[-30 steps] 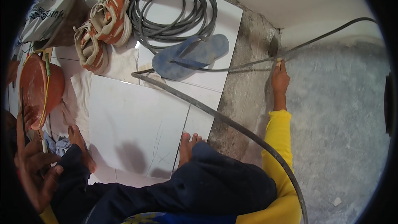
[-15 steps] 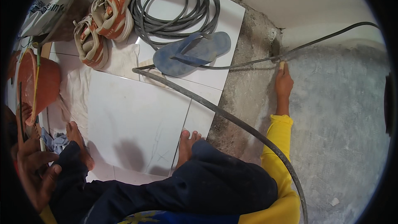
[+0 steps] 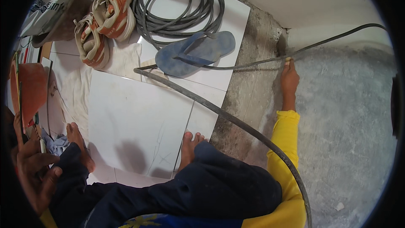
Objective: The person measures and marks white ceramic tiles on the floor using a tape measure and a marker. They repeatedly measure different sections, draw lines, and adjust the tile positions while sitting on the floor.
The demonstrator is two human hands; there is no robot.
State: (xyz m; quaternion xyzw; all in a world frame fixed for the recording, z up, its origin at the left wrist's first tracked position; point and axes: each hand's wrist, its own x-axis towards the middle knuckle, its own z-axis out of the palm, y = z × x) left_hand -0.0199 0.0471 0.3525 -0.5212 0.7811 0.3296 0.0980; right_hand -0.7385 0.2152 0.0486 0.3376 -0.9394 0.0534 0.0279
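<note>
At the foot of the wall, my right hand reaches up in a yellow sleeve, its fingers pinched around a small yellowish piece too tiny to name. Its tip meets the black cable where that runs past the corner. Down at the left rim, my left hand has bent fingers. A thin dark rod rises from beside those fingers; what they hold, if anything, is hidden. Across the tiles, a thicker dark stretch of hose bends over my right arm.
A blue flip-flop lies on the cable beside a coil. Orange and cream shoes stand left of it on white tiles. An orange bucket, a cloth and a plastic bag are at the left.
My right hand has slid slightly upward, so the pinched piece now meets the cable. The orange bucket has shifted left and tipped, uncovering slim tools and a tile edge behind it.
</note>
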